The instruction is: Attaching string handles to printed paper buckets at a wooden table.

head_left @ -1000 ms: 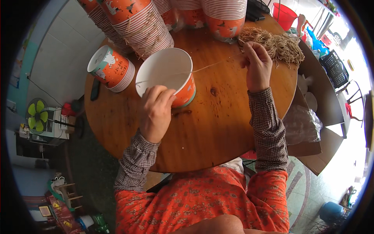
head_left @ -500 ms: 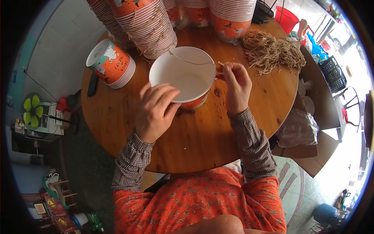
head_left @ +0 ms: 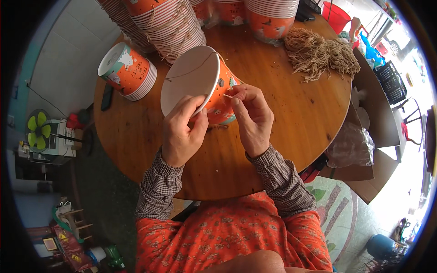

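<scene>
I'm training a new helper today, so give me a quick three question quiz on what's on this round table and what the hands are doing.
1. True or false: the orange paper bucket in the hands is tilted, its white inside showing.
2. Which hand pinches the thin string at the bucket's side? A) left hand B) right hand
3. Fill in: the loose heap of tan string lies on the wooden table toward the person's ____ side.

Key:
1. True; the left hand steadies its rim.
2. B; the right hand pinches it.
3. right
</scene>
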Motion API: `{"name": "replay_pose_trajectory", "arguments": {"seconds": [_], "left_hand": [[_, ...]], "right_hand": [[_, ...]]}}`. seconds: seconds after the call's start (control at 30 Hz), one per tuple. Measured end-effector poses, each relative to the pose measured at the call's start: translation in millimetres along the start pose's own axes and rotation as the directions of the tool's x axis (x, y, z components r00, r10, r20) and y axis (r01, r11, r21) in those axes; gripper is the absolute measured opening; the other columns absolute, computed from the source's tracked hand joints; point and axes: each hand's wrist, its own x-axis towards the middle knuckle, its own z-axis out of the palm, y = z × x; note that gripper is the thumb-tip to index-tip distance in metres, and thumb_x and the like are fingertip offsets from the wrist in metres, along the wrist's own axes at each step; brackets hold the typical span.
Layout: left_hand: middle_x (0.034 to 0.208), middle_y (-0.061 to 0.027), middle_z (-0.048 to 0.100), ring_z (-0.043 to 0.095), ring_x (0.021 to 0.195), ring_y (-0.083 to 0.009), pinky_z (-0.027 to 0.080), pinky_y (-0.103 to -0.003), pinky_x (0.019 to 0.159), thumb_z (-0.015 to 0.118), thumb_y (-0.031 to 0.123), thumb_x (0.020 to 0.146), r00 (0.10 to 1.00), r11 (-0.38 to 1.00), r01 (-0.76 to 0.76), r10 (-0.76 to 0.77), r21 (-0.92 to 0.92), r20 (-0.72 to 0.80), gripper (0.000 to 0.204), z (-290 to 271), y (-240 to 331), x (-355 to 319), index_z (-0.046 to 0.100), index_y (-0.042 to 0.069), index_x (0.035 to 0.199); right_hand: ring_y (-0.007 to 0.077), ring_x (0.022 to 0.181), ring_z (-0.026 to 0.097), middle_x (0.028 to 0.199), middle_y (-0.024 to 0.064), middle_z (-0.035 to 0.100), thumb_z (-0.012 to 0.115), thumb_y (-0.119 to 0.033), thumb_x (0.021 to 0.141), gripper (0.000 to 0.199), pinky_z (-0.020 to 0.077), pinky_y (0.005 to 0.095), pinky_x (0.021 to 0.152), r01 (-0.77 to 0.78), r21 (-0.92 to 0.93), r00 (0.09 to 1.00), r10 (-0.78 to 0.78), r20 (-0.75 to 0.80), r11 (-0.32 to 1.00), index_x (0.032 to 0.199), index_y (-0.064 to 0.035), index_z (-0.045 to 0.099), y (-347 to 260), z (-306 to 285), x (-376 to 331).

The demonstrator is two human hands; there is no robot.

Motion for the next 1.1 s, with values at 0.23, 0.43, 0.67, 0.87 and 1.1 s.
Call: {"name": "replay_pose_trajectory", "arguments": {"seconds": [0.23,0.43,0.67,0.87,1.1], "left_hand": [[0.087,-0.0131,0.06,0.063,0.074,-0.0249,0.05,-0.031,0.065,0.057,-0.005,0.083,0.999,1.0,-0.007,0.007,0.002,0.045,0.021,-2.6,0.1,-5.9,0.059,-0.004,0.104],[0.086,-0.0134,0.061,0.062,0.073,-0.027,0.05,-0.033,0.064,0.058,-0.005,0.082,0.998,1.0,-0.002,0.001,0.014,0.068,0.021,-1.3,4.8,-5.7,0.059,-0.004,0.103],[0.086,-0.0128,0.062,0.061,0.072,-0.0301,0.048,-0.038,0.064,0.06,-0.004,0.079,0.987,0.973,-0.151,0.14,0.173,0.072,0.024,-0.9,2.9,-7.0,0.061,-0.001,0.103],[0.084,-0.0115,0.064,0.061,0.071,-0.0298,0.047,-0.041,0.064,0.059,0.002,0.082,0.967,0.966,-0.169,0.124,0.196,0.225,0.025,-7.8,10.3,-4.3,0.06,0.001,0.107],[0.079,-0.0184,0.066,0.065,0.07,-0.0348,0.05,-0.043,0.062,0.057,0.009,0.087,0.954,0.994,0.065,-0.089,0.092,0.286,0.023,-5.7,-0.3,20.1,0.061,0.004,0.11]], "right_hand": [[0.0115,0.088,0.056,0.104,0.0079,0.056,0.064,-0.003,0.087,0.006,0.0485,0.0258,0.078,-0.064,0.015,0.996,0.065,-0.061,0.998,0.089,-0.0003,0.058,-5.4,5.8,-0.7],[0.0115,0.085,0.056,0.103,0.0076,0.056,0.065,-0.002,0.086,0.006,0.0485,0.0255,0.075,-0.056,-0.053,0.997,0.053,-0.063,0.997,0.086,-0.0005,0.058,-8.6,3.8,-0.3],[0.0132,0.078,0.056,0.096,0.0075,0.055,0.065,-0.002,0.085,0.007,0.049,0.0264,0.072,0.01,-0.27,1.0,-0.012,-0.007,0.963,0.088,0.0006,0.058,-10.7,2.3,-2.9],[0.015,0.078,0.057,0.093,0.0077,0.055,0.064,-0.003,0.086,0.009,0.0491,0.0264,0.07,-0.079,-0.286,0.997,0.083,0.004,0.955,0.091,0.0011,0.058,-3.1,-1.4,-8.5],[0.0151,0.078,0.059,0.092,0.0076,0.056,0.064,-0.003,0.086,0.01,0.05,0.0269,0.068,-0.119,-0.266,0.992,0.128,0.014,0.957,0.093,0.0009,0.058,-3.0,-0.7,-9.2]]}}
